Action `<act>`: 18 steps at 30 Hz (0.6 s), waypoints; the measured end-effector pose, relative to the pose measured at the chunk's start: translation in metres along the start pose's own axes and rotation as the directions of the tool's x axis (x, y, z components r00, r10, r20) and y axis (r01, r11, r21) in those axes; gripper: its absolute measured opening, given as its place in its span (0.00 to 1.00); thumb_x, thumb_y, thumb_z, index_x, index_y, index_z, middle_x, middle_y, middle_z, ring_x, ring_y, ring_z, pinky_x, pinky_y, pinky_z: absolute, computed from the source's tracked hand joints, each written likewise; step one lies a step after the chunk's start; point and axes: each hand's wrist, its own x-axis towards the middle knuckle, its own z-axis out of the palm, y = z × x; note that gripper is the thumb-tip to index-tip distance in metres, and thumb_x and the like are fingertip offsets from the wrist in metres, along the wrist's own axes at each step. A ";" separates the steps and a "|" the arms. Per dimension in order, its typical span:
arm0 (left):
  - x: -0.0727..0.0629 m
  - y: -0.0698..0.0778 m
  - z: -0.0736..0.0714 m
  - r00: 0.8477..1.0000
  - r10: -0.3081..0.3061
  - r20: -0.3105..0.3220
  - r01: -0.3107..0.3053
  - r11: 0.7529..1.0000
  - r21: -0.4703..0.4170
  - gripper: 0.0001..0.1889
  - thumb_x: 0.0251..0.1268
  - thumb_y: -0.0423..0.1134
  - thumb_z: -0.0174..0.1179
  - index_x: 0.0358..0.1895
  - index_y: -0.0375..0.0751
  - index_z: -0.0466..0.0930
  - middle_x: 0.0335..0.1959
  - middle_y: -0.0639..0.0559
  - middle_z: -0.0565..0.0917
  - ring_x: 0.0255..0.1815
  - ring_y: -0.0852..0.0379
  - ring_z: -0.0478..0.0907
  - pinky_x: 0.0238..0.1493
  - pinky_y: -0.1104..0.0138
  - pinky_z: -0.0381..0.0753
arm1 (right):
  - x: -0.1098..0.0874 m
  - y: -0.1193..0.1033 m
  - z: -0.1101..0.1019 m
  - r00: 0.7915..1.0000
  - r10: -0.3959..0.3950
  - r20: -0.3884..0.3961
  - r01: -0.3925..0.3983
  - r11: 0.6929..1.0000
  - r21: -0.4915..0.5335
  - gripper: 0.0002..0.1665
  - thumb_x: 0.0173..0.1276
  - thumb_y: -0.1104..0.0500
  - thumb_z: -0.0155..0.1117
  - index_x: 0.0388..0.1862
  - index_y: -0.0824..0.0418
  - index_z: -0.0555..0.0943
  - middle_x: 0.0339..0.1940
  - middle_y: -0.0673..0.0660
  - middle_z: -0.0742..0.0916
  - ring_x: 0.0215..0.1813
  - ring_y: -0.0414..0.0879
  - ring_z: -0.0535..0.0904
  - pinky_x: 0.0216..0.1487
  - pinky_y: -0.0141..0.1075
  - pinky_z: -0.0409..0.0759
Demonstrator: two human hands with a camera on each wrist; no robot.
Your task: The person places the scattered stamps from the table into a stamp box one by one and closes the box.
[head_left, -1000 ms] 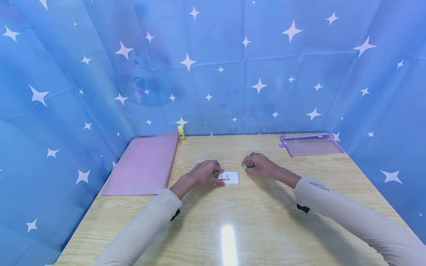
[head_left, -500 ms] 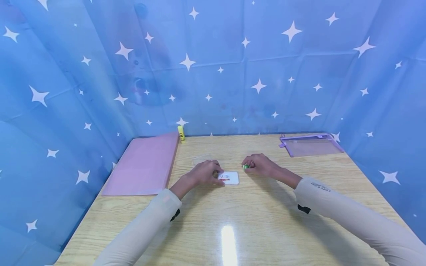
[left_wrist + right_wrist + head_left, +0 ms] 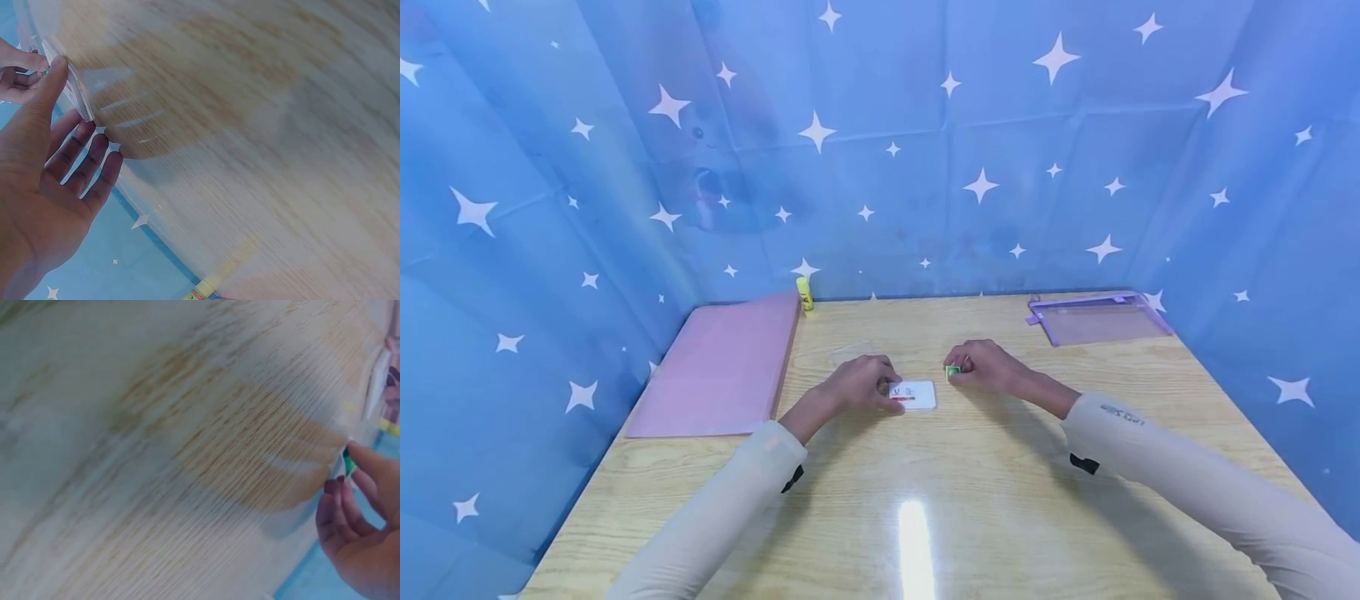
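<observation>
At the middle of the wooden table lies a flat white card [image 3: 919,394], printed with a letter U, small text and a red strip. My left hand [image 3: 861,385] holds its left end, thumb at the near edge and fingers at the far one. From the side, in the left wrist view, the card [image 3: 78,97] looks like a thin clear-edged slab. Just to the right, my right hand [image 3: 988,365] pinches a small green square with a white border [image 3: 952,372] between thumb and fingertips. The green piece [image 3: 348,462] is seen edge-on in the right wrist view, low over the tabletop.
A pink folder [image 3: 715,367] lies at the left, with a yellow glue stick [image 3: 806,296] standing by its far corner. Behind my left hand is a thin transparent sheet [image 3: 850,350]. A purple-edged mesh zip pouch [image 3: 1105,323] lies at the back right, before the starry blue curtain [image 3: 910,192].
The green square has turned in my right fingers and shows more of its face. Both hands stay almost in place; the head view has shifted slightly.
</observation>
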 end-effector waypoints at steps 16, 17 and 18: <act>0.001 -0.002 -0.001 1.000 0.010 0.003 -0.010 1.000 -0.020 0.29 0.57 0.54 0.78 0.60 0.45 0.87 0.53 0.54 0.85 0.44 0.59 0.77 0.48 0.66 0.78 | 0.001 0.004 0.001 0.999 -0.031 -0.009 0.031 0.999 0.021 0.09 0.69 0.73 0.68 0.45 0.69 0.88 0.36 0.60 0.89 0.37 0.49 0.86 0.41 0.41 0.85; 0.001 -0.003 -0.001 1.000 0.011 0.003 -0.011 1.000 -0.019 0.29 0.58 0.55 0.78 0.60 0.45 0.87 0.53 0.54 0.85 0.44 0.60 0.77 0.47 0.66 0.78 | 0.001 0.003 0.001 0.999 -0.034 -0.011 0.034 0.999 0.029 0.09 0.69 0.74 0.67 0.45 0.69 0.88 0.37 0.61 0.90 0.38 0.51 0.87 0.42 0.42 0.86; 0.001 -0.003 0.000 1.000 0.012 0.003 -0.012 1.000 -0.021 0.29 0.57 0.55 0.78 0.60 0.44 0.87 0.53 0.54 0.85 0.44 0.60 0.77 0.47 0.66 0.78 | 0.000 0.002 0.001 0.999 -0.037 -0.014 0.038 0.999 0.038 0.09 0.69 0.74 0.67 0.45 0.69 0.88 0.38 0.62 0.90 0.39 0.52 0.88 0.42 0.42 0.86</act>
